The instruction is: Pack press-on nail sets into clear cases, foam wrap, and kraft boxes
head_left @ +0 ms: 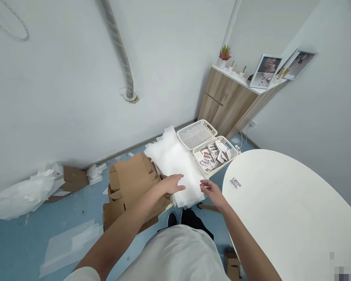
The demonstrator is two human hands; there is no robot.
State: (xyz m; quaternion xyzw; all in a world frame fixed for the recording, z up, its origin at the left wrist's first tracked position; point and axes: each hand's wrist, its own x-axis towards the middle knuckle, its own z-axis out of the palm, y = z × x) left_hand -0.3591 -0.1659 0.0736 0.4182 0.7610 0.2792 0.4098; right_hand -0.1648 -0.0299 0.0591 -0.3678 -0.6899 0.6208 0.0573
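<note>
Both my hands hover over or beside a stack of white foam sheets (175,154). My left hand (173,184) is at the stack's left side, thumb and fingers apart, with nothing in it. At the right edge of the sheets is my right hand (210,189), its fingers slightly curled and apart, also holding nothing. Whether either hand touches the sheets I cannot tell. Flattened brown cardboard boxes (134,175) lie stacked to the left, partly behind my left forearm. Beyond the right hand stands a white basket (235,153) full of small packs, with another white basket (197,134) behind it.
A round white table (275,203) fills the right side, with a small pack (235,183) on it. A wooden cabinet (231,101) stands against the wall. A brown box (76,177) and plastic wrapping (23,195) lie on the floor at left.
</note>
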